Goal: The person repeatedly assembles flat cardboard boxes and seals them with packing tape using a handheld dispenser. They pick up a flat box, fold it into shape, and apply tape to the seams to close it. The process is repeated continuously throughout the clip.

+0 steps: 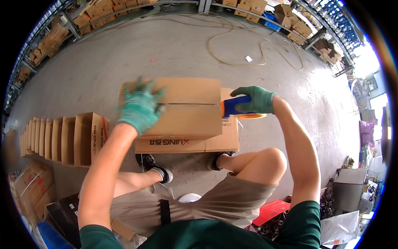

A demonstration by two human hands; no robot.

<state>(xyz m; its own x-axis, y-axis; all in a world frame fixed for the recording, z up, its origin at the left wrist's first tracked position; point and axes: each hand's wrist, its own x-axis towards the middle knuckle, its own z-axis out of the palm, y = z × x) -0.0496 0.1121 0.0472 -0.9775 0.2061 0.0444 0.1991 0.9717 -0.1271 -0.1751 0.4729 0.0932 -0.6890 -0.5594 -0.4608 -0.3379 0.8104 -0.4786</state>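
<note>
A cardboard box (190, 118) lies in front of me with its top flaps folded together, a seam running between them. My left hand (140, 108), in a green knitted glove, is spread over the box's left end; its fingers are slightly blurred. In my gloved right hand (259, 99) is a blue and orange tape dispenser (237, 105), its fingers wrapped around it. The dispenser's front meets the right end of the box at the seam; whether tape is stuck there I cannot tell. Beneath lies a flat cardboard carton (222, 143) serving as the work surface.
A row of open cardboard boxes (68, 141) stands on the floor at left, with flattened cardboard (35, 186) nearer me. A pale hose (211, 45) curls across the far floor. Shelves with small cartons (99, 10) line the back. A red container (271, 209) sits beside my right leg.
</note>
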